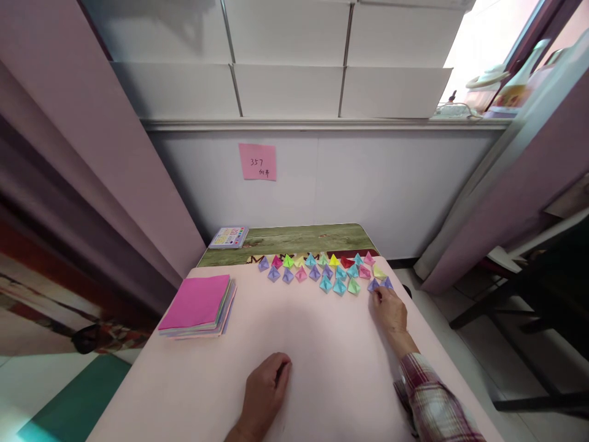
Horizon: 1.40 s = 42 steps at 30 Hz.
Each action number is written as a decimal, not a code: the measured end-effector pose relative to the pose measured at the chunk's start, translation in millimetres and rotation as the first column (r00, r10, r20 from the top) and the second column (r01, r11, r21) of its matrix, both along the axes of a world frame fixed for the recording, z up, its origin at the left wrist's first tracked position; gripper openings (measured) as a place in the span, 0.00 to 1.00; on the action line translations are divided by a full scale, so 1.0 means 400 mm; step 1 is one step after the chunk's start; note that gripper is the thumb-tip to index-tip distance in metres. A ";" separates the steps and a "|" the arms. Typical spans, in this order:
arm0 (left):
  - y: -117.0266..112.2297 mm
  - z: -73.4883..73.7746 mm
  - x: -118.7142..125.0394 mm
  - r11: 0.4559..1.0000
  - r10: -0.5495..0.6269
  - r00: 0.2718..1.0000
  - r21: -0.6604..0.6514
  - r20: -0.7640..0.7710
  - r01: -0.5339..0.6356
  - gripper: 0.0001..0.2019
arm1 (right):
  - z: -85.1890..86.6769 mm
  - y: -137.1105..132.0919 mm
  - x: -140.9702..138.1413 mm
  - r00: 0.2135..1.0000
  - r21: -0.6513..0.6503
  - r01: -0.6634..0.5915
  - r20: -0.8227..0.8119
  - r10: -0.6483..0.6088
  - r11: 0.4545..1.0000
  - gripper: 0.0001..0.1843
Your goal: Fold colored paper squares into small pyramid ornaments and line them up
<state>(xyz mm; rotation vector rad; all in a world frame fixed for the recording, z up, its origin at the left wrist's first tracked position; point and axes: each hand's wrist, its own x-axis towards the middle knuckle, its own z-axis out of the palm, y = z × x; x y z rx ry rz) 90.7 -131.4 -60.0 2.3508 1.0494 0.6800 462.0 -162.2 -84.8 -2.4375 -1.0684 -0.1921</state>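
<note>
The left hand (pixel 265 391) lay loosely curled on the table (pixel 322 374), visibly holding nothing; the right hand (pixel 390 312) pinched a purple folded paper (pixel 373 285) at the rows' right end. Many folded pieces (pixel 339 286) stood arranged; a stack of sheets (pixel 197 304) lay unfolded.

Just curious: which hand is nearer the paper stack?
Left. The left hand is right of the paper stack; the right hand is farther right, at a purple folded piece.

On the bench (pixel 322 362), I have the paper stack (pixel 196 304) at left and folded papers (pixel 339 286) in rows toward the back right. My right hand (pixel 390 313) sits at the rows' right end, my left hand (pixel 267 390) nearer me. A flat pack (pixel 229 237) lies back left; behind, a note (pixel 257 162) is on the wall (pixel 368 178).
</note>
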 end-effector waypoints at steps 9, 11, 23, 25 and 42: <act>0.000 0.004 0.002 1.000 -0.003 1.000 0.002 0.017 0.003 0.10 | 0.002 -0.002 0.018 1.000 0.093 0.000 -0.022 0.002 0.996 0.16; 0.000 0.007 0.003 1.000 -0.004 1.000 0.002 0.014 0.004 0.10 | 0.000 -0.018 0.037 0.999 0.185 0.034 -0.040 -0.027 0.982 0.17; 0.001 0.008 0.005 0.999 0.007 0.999 0.040 0.043 -0.008 0.09 | 0.001 -0.012 0.110 1.000 -0.006 0.016 0.001 -0.016 1.000 0.13; 0.002 0.004 0.004 0.999 0.006 0.999 0.038 0.046 -0.008 0.09 | 0.000 -0.013 0.117 1.000 -0.014 0.028 -0.001 -0.028 1.000 0.12; 0.003 0.003 0.003 1.000 0.004 0.999 0.030 0.038 -0.005 0.09 | 0.021 -0.012 0.226 0.998 -0.091 -0.055 -0.004 0.055 0.994 0.10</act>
